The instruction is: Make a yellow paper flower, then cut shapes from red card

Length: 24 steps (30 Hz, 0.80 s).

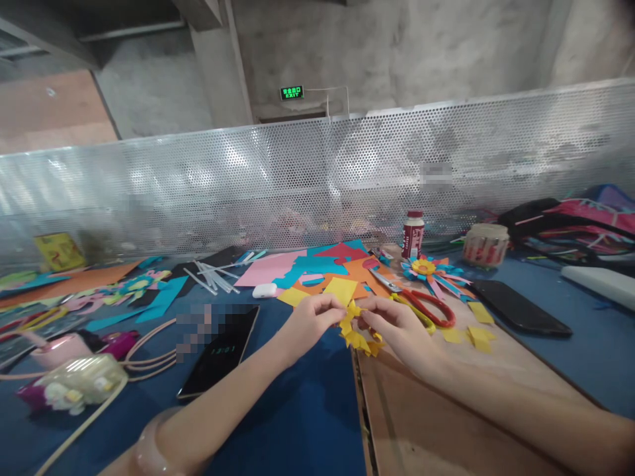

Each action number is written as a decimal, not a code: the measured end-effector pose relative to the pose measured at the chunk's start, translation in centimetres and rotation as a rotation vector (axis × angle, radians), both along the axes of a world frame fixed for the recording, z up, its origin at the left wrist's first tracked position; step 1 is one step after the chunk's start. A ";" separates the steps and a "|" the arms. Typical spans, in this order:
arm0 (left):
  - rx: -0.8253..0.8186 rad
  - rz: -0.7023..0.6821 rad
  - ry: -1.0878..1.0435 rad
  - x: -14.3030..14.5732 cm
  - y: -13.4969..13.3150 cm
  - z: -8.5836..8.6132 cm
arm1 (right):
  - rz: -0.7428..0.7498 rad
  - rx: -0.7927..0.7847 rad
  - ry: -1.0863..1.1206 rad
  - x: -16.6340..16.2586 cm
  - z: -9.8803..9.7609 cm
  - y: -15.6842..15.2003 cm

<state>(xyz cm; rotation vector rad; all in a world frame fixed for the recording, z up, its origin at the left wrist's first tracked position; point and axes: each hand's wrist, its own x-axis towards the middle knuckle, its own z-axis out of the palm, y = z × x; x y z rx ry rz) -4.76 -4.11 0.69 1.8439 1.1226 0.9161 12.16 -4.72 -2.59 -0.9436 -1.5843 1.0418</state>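
Note:
Both my hands meet over the middle of the table on a small yellow folded-paper piece [358,332] with pointed petals. My left hand [313,319] pinches its upper left edge with fingers closed. My right hand [397,325] grips its right side, fingers curled round it. The piece hangs just above the seam between the blue cloth and a wooden board [426,416]. Red-handled scissors [421,304] lie just beyond my right hand. A finished paper flower [429,269] in blue, pink and yellow lies past the scissors.
Coloured paper sheets [317,268] are spread at the back centre. A glue bottle [413,235] and a tape roll [486,243] stand by the perforated metal screen. Two phones [221,354] [518,307] lie left and right. Yellow scraps [479,336], earbud case [264,289], cables and bags lie around.

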 end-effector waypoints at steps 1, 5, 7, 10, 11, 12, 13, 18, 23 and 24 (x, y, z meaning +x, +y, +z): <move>-0.009 -0.008 -0.003 0.0 0.0 -0.1 | 0.003 0.006 -0.003 0.0 0.0 0.0; -0.021 -0.059 -0.027 0.0 0.2 -0.8 | 0.026 0.029 -0.032 0.0 -0.2 -0.2; 0.002 -0.063 -0.002 0.0 0.3 -1.0 | 0.039 0.053 -0.063 0.0 -0.1 -0.5; 0.020 -0.060 0.007 0.0 0.3 -0.9 | 0.065 0.069 -0.113 0.1 0.4 -0.4; 0.022 -0.050 -0.008 0.0 0.4 -0.9 | 0.054 0.077 -0.134 0.2 0.6 -0.2; 0.023 -0.038 -0.026 -0.1 0.5 -0.8 | 0.024 0.090 -0.159 0.5 0.8 0.3; 0.024 -0.021 -0.043 -0.1 0.5 -0.8 | -0.023 0.114 -0.195 0.9 1.0 0.8; -0.009 0.049 -0.092 -0.4 0.9 -0.9 | -0.107 0.194 -0.598 3.3 1.2 3.4; 0.003 0.059 -0.130 -0.4 0.9 -1.1 | -0.012 0.328 -0.900 3.5 1.0 2.9; 0.005 0.059 -0.126 -0.4 0.9 -1.1 | -0.016 0.325 -0.913 3.4 1.0 2.7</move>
